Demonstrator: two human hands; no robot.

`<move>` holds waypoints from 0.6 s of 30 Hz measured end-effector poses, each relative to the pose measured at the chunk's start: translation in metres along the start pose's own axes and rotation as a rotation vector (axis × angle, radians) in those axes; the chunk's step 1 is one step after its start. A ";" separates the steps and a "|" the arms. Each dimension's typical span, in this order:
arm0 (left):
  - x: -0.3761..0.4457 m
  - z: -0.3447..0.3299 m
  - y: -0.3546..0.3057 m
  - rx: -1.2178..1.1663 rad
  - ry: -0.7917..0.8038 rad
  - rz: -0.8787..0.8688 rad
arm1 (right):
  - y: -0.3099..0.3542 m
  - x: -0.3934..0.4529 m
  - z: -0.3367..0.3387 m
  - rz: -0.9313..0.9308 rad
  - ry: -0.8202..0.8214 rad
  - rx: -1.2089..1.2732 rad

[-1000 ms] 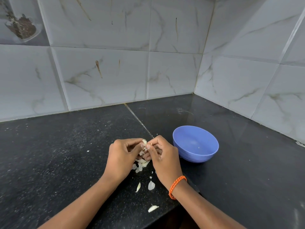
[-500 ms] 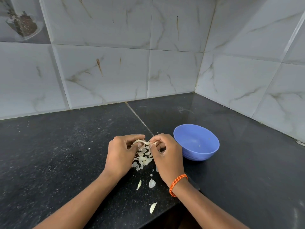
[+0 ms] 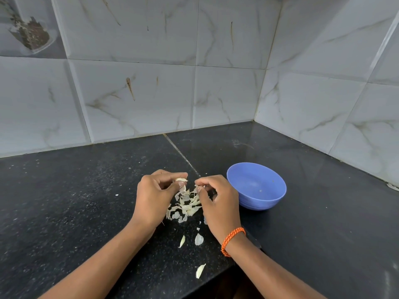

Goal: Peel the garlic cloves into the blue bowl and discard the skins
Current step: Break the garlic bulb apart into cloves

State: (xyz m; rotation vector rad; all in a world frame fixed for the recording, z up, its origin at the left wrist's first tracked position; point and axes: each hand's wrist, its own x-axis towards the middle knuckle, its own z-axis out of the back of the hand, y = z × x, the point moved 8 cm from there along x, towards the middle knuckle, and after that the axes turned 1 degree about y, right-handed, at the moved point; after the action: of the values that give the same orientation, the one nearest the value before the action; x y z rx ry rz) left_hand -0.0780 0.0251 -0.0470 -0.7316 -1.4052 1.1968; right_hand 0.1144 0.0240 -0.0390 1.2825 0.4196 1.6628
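On a black speckled countertop (image 3: 64,201), set into a corner of pale marbled wall tiles (image 3: 133,100), items run left to right as follows.

Left hand (image 3: 154,195): raised just above the counter, thumb and forefinger pinched narrow on a small garlic clove (image 3: 181,180) with papery skin still on it.

Loose skins (image 3: 185,205): a pale heap lying on the counter between the two hands, directly below the pinching fingertips. Three stray pieces (image 3: 199,238) lie nearer the counter's front edge, apart from the heap.

Right hand (image 3: 218,201): level with the left and a little apart from it, fingertips closed tight on a thin strip of skin (image 3: 197,188) that trails down toward the heap. An orange braided wristband (image 3: 232,239) circles its wrist.

Blue bowl (image 3: 256,186): upright on the counter, just beside the right hand on its far side. Its interior shows only a few tiny specks; whether any is a clove cannot be told.
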 end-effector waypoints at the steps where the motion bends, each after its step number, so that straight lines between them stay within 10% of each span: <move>1: -0.001 -0.002 0.001 -0.012 0.010 0.014 | 0.001 0.000 0.000 0.003 0.006 0.017; 18: -0.014 -0.019 -0.025 0.340 0.099 -0.225 | 0.012 -0.003 -0.009 0.095 0.099 0.077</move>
State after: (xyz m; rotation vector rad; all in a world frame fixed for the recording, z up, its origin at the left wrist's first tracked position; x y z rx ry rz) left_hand -0.0525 0.0096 -0.0299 -0.3786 -1.1309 1.1663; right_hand 0.1006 0.0185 -0.0354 1.2975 0.4928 1.8106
